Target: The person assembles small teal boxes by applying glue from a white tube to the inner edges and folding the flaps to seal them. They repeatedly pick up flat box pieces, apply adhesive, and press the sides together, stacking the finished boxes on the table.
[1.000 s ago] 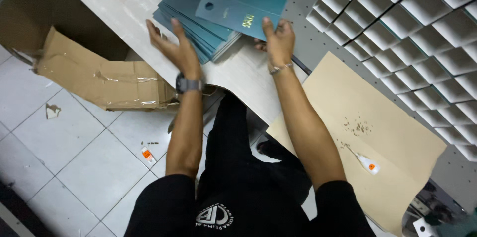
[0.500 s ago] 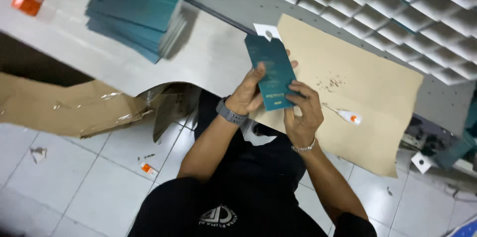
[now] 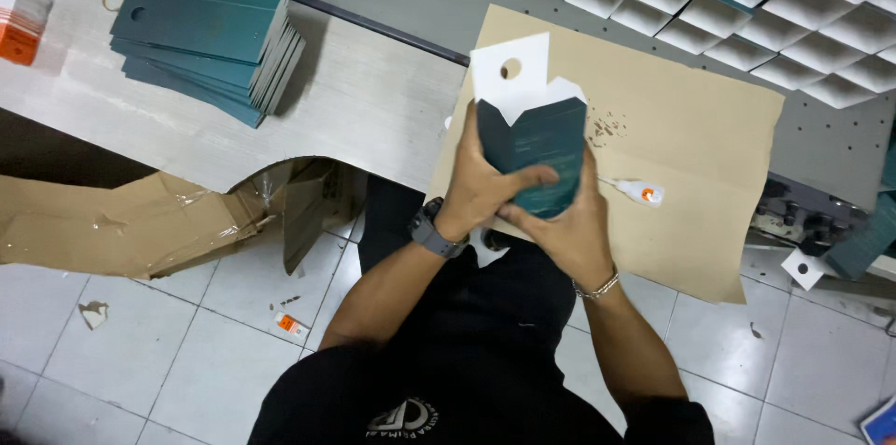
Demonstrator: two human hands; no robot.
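Since half a second earlier, dark green carton [image 3: 539, 151] opened into a sleeve, left hand [image 3: 481, 188] and right hand [image 3: 560, 226] both clamped round it; squeezing opposite creases evenly seemed best.

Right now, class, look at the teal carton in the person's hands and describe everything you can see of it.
The teal carton is a slim folded piece of thin card, dark teal outside and white inside. A white tab with a round hang hole sticks up from its open top, flanked by small white flaps. It is held roughly upright above a sheet of brown cardboard. The left hand grips its left edge with the thumb across the front; the right hand cups its lower end. Its bottom is hidden by the hands.
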